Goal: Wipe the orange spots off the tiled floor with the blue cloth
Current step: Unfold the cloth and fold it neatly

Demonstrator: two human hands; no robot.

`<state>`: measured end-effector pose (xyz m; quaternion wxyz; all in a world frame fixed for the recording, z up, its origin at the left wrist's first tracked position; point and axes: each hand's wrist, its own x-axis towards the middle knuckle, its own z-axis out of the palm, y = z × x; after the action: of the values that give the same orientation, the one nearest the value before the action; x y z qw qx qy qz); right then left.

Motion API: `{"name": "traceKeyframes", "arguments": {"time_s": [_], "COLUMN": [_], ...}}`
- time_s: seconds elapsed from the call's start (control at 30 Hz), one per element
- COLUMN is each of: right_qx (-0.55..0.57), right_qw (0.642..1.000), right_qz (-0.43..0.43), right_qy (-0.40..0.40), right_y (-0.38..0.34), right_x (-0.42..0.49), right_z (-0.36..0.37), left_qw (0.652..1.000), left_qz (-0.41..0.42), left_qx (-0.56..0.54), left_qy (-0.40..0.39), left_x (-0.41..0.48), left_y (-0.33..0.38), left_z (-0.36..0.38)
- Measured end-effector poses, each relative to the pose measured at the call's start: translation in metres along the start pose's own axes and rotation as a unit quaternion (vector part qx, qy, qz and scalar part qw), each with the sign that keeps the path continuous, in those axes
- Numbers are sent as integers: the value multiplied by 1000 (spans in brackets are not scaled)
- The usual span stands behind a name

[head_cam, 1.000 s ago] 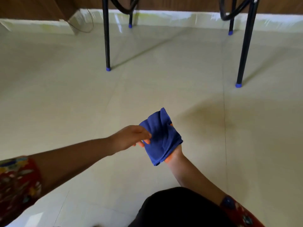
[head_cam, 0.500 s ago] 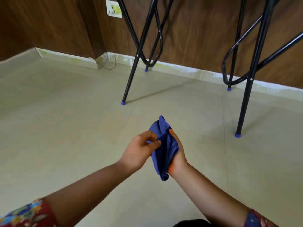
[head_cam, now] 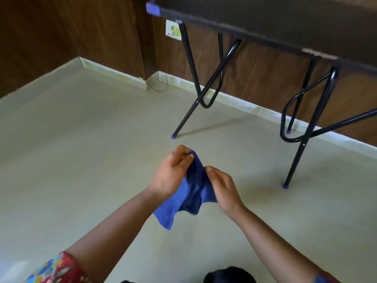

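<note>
From the head view, the pale tiled floor [head_cam: 71, 160] fills most of the room, with faint grout lines. It meets a light skirting strip [head_cam: 114, 71] at the foot of a dark wood-panelled wall [head_cam: 61, 33].

The blue cloth [head_cam: 193, 193] hangs in the air between both hands, above the middle of the floor. The left hand [head_cam: 173, 174] pinches its top corner between thumb and curled fingers. The right hand [head_cam: 224, 190] pinches a fold just beside that, on the cloth's right edge. The lower corners droop loose below the hands.

Beyond the cloth and to its right stands a dark surface [head_cam: 265, 27] on thin black metal legs. One leg [head_cam: 187, 115] comes down just beyond the cloth, and another leg [head_cam: 302, 144] lands well off to the cloth's right. Both end in small blue caps. A white wall socket [head_cam: 173, 30] sits on the panelling far beyond the cloth, and a thin wire [head_cam: 161, 86] loops at the skirting below it.

Left of the cloth the floor runs open all the way to the corner. A patterned red sleeve [head_cam: 53, 268] shows on the near side of the cloth, at its lower left.
</note>
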<state>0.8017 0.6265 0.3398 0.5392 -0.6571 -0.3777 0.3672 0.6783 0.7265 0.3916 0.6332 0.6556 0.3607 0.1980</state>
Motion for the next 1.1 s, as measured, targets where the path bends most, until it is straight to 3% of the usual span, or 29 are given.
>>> {"name": "traceKeyframes", "arguments": {"time_s": [0.2,0.37,0.5,0.57,0.7,0.8,0.93,1.1], "right_qx": [-88,-133,-174,-142,-49,11,114,106], "right_qw": [996,989,976,976,986,989,969,963], "right_qz": [-34,51,129,159,149,129,128,121], "right_qy": [-3,-29,-1,37,57,66,178,218], "right_y": [-131,-205,-246,-265,-311,-356,-397,-431], "right_x": [-47,-91,-132,-147,-158,-161,-161,-160], "right_z": [-12,-44,-86,-105,-122,-128,-136,-138], "left_qw": [997,990,976,976,986,991,991,999], "left_qz": [41,74,63,51,26,4,-25,-5], "left_qx": [28,-12,-38,-18,53,37,-9,43], "left_qy": [50,123,203,212,158,128,130,27], "left_x": [-63,-105,-126,-132,-134,-132,-117,-106], "left_y": [157,274,342,357,360,358,371,396], "left_z": [-30,-52,-78,-93,-111,-119,-127,-118]}}
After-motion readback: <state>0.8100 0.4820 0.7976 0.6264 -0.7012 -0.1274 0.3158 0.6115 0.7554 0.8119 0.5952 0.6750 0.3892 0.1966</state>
